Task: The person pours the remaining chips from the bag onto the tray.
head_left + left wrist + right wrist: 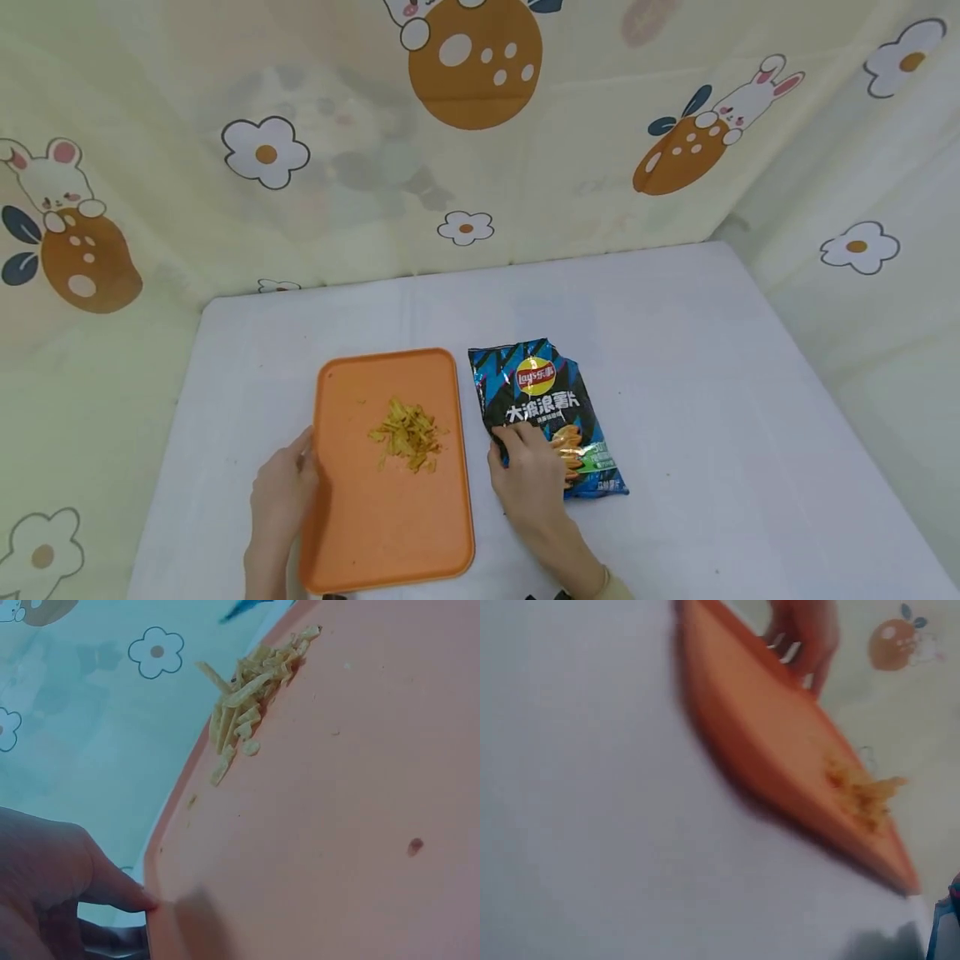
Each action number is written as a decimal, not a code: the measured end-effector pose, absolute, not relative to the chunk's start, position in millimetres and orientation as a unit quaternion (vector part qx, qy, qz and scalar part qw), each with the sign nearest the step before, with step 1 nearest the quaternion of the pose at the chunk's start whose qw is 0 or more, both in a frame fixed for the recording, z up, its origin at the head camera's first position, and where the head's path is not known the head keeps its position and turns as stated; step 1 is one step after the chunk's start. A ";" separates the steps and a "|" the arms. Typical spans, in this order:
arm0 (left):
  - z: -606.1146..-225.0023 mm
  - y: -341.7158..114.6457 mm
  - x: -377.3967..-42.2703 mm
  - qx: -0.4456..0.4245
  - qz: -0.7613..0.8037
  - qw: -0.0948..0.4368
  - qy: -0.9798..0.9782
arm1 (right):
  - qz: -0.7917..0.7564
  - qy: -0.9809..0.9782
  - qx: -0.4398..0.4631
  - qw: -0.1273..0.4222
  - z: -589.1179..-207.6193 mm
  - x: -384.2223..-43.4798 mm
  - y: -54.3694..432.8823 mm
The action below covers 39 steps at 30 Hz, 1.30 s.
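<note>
An orange tray (382, 533) lies on the white table, with a small heap of broken potato chips (408, 435) in its upper right half. My left hand (283, 492) grips the tray's left edge. In the left wrist view its thumb (124, 896) presses the rim, the fingers being outside and below. To the right of the tray is a blue and black Lay's chip bag (540, 392), its upper right corner uneven. My right hand (532, 483) pinches the bag's left side. In the right wrist view only a sliver of the bag (946, 926) shows, and the right hand is out of sight.
The white table (697, 400) extends to the right of the bag and behind the tray. A cream curtain (570, 167) printed with rabbits and flowers hangs along the back and sides. Tiny crumbs dot the tabletop.
</note>
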<state>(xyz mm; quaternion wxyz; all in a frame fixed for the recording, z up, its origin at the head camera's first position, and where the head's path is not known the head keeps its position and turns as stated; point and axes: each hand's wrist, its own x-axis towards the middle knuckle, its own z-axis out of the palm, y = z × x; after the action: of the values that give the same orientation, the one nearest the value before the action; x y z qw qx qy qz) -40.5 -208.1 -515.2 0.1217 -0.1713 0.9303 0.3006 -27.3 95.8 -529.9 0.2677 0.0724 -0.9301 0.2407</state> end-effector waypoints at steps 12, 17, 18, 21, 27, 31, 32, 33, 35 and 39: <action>-517.4 -208.1 -43.0 -0.155 0.307 0.111 0.933 | 0.240 -0.932 0.080 0.261 -558.8 -31.0 86.9; -516.7 -205.2 -41.6 -0.151 0.309 0.099 0.934 | 0.233 -0.931 0.085 0.267 -563.9 -36.0 87.3; -516.4 -204.9 -41.4 -0.152 0.306 0.098 0.935 | 0.231 -0.932 0.088 0.266 -564.7 -36.3 87.3; -515.3 -204.7 -41.3 -0.155 0.301 0.099 0.936 | 0.221 -0.937 0.098 0.253 -565.3 -34.3 87.3; -515.2 -204.2 -40.2 -0.163 0.303 0.101 0.934 | 0.178 -0.960 0.145 0.163 -558.5 -25.0 92.5; -514.7 -204.1 -38.4 -0.167 0.301 0.097 0.934 | 0.157 -0.968 0.170 0.100 -552.2 -20.5 96.8; -514.7 -204.1 -38.7 -0.169 0.300 0.098 0.934 | 0.158 -0.968 0.173 0.088 -550.6 -19.7 97.7; -514.4 -204.0 -39.0 -0.171 0.299 0.098 0.934 | 0.161 -0.968 0.175 0.079 -549.2 -19.3 98.4; -513.7 -204.3 -39.5 -0.176 0.296 0.103 0.933 | 0.174 -0.966 0.176 0.067 -545.7 -18.8 99.5; -512.2 -205.5 -40.4 -0.176 0.281 0.104 0.938 | 0.209 -0.958 0.182 0.076 -538.7 -20.2 102.9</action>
<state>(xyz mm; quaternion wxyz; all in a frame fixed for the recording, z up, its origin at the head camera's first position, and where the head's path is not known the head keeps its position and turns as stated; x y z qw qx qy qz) -40.4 -205.5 -512.2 0.1036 -0.1760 0.9377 0.2811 -20.2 102.9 -538.7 0.0759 0.1817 -0.9579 0.2088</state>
